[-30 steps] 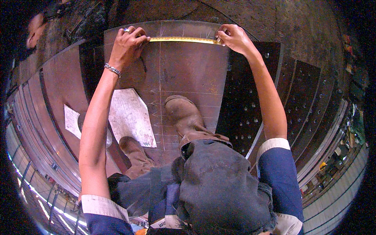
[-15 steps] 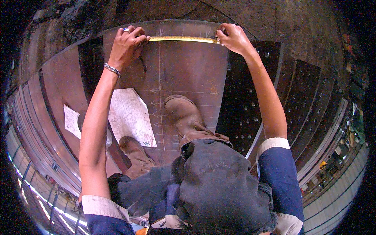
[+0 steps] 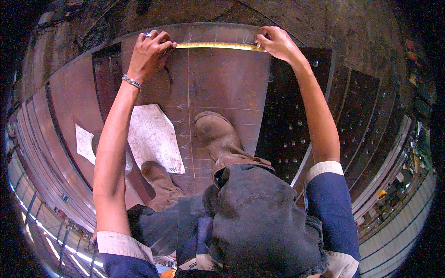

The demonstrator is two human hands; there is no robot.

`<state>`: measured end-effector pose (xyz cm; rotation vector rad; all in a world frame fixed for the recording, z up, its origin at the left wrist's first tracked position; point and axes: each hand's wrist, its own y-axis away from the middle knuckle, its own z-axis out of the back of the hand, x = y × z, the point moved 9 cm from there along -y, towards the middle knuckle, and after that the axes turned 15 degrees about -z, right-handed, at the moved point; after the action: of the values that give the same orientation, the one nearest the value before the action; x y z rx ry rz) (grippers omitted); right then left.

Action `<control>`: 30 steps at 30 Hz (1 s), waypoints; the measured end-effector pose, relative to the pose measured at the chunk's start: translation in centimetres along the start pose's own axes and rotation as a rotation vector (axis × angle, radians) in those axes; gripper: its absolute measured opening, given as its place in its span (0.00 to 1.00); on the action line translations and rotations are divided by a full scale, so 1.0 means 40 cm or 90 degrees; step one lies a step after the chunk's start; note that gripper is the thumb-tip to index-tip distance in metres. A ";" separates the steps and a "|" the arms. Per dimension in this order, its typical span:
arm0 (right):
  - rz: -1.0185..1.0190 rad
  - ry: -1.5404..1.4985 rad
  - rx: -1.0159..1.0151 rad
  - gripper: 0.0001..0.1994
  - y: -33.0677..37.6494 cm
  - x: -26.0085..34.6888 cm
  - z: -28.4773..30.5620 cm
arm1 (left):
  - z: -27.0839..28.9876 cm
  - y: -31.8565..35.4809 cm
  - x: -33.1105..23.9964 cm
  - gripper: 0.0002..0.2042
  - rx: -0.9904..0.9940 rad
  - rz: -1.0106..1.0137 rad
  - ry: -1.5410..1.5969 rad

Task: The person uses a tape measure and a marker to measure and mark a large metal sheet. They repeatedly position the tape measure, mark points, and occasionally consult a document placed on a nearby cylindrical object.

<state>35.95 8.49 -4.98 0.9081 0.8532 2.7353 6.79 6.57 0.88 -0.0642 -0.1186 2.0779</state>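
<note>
A yellow tape measure [image 3: 215, 45] is stretched straight across the far end of a brown steel plate [image 3: 222, 76]. My left hand [image 3: 153, 48], with a ring and a chain bracelet, is closed around its left end; the tape's case, if there, is hidden under the palm. A dark strap hangs below that hand. At the other end, my right hand [image 3: 274, 42] pinches the tape between thumb and fingers at the plate's right edge. Thin chalk lines and arrow marks [image 3: 189, 107] run along and across the plate, several of them near the tape.
My brown boots [image 3: 215, 129] rest on the plate. Beside the left boot lies a marked paper sheet [image 3: 155, 136], with a smaller sheet [image 3: 85, 142] farther left. Dark plates with rows of holes [image 3: 289, 125] are on the right. Dirt ground [image 3: 306, 21] borders the far edge.
The fingers of my right hand have shifted slightly at the tape's end. My left hand and the stretched tape stay nearly where they were.
</note>
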 end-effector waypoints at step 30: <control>0.004 0.006 0.016 0.14 0.005 0.011 -0.004 | -0.014 0.011 0.007 0.10 0.043 0.014 0.010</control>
<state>35.49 8.38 -4.75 0.9055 0.8905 2.7420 6.32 6.63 0.28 -0.0400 -0.0377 2.1020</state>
